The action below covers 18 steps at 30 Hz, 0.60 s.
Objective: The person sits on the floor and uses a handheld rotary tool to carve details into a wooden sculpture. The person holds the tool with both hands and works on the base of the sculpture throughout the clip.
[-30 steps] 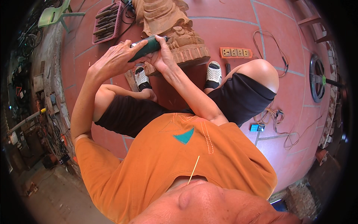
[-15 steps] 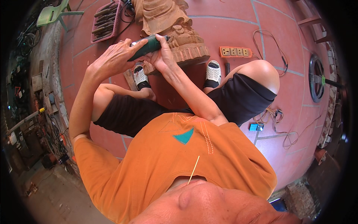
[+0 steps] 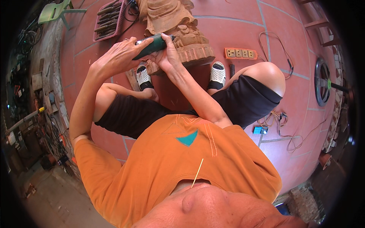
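Note:
A dark green handheld power tool [image 3: 154, 47], which looks like a rotary carving tool, lies across both my hands. My left hand [image 3: 118, 57] is closed over its rear end, fingers along the top. Around the front end my right hand [image 3: 168, 57] is closed from below, its thumb resting on the body. The dark tip points right, over a brown wooden carving [image 3: 167, 17] with draped folds and small carved figures. That carving's ridged base [image 3: 195, 55] sits just beyond my hands. Whether the tip touches the wood cannot be made out.
Chisel-like tools fill a pink basket [image 3: 119, 28] at far left, near a green chair [image 3: 55, 13]. An orange power strip [image 3: 240, 53] with its cord lies right of the carving. Cables and a blue box [image 3: 260, 130] are on the red tiles. A round black stand base [image 3: 322, 81] is farther right.
Both hands and the green tool have shifted very slightly right in the picture, as has the carving. The grip looks the same.

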Each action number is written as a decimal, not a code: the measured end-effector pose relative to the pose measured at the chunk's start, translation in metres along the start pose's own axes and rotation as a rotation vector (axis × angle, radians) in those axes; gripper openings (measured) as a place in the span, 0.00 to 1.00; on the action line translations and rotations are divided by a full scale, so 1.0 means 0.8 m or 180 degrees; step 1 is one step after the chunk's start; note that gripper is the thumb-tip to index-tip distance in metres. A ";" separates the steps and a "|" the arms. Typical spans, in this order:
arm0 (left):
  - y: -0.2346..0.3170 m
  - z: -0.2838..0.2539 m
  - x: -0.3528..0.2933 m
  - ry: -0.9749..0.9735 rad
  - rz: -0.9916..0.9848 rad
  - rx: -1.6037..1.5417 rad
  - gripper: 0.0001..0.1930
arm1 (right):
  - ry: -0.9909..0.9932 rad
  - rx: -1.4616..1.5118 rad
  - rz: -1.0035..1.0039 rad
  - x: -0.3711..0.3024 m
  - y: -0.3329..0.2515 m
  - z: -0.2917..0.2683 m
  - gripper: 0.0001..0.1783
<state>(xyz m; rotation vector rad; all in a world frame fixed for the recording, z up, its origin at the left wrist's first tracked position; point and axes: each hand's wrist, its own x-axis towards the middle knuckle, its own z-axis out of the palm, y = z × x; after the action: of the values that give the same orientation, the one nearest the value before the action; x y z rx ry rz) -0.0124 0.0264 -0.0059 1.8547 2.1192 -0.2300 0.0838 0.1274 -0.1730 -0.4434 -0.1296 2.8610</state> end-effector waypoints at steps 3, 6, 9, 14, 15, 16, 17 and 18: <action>0.000 0.001 -0.001 0.0048 0.0033 0.0017 0.41 | 0.0017 -0.0002 -0.0005 0.001 0.001 0.000 0.23; 0.002 -0.001 0.000 0.0043 0.0033 0.0016 0.44 | -0.0007 0.0006 0.0005 0.000 0.000 -0.001 0.23; 0.002 0.000 0.000 0.0052 0.0042 0.0006 0.44 | -0.0003 0.0012 -0.0001 -0.001 0.000 0.000 0.23; 0.000 0.002 -0.001 0.0008 -0.0035 0.0030 0.35 | -0.0049 -0.0068 -0.0043 -0.004 0.000 0.007 0.24; 0.000 0.001 -0.001 0.0010 -0.0042 0.0032 0.35 | -0.0092 -0.0044 -0.0024 -0.005 0.000 0.006 0.23; 0.001 0.001 -0.001 0.0012 -0.0048 0.0034 0.35 | -0.0136 -0.0020 -0.0004 -0.005 0.000 0.004 0.23; 0.001 0.001 -0.001 0.0021 -0.0044 0.0027 0.37 | -0.0180 0.0004 0.0016 -0.005 0.000 0.002 0.23; 0.002 0.000 -0.001 0.0028 -0.0041 0.0025 0.39 | -0.0234 0.0010 0.0043 -0.004 0.000 0.001 0.23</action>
<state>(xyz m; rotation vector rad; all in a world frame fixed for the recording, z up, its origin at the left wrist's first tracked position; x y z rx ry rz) -0.0108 0.0259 -0.0052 1.8503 2.1396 -0.2339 0.0868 0.1263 -0.1713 -0.3398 -0.1357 2.8914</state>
